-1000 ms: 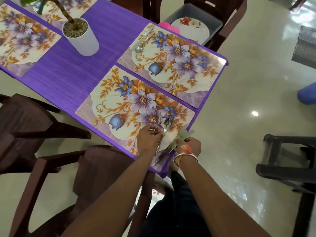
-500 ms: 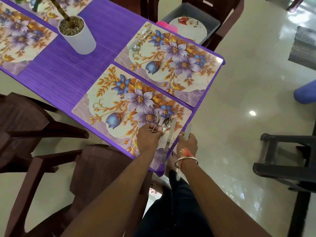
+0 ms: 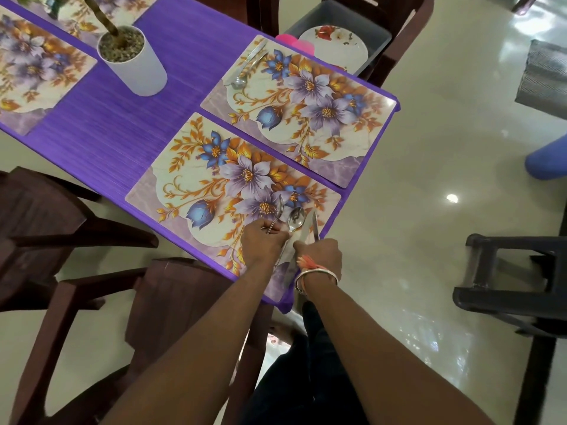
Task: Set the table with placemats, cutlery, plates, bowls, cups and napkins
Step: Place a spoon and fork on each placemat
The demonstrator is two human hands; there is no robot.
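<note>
Head view: the purple table point(image 3: 129, 139) carries flowered mats, and the near mat point(image 3: 196, 191) lies at its corner. Over that mat's right end, the left hand point(image 3: 264, 245) has its fingers curled round a fork point(image 3: 279, 207) handle. A spoon point(image 3: 296, 217) lies just beside the fork. The right hand point(image 3: 322, 256) grips a knife point(image 3: 315, 227), with the blade pointing away.

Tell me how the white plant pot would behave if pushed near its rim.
The white pot looks taller than wide, so a push near its rim may tip it. The gravel filling it probably makes it heavy. On the ribbed purple cover it likely drags rather than slides.
</note>
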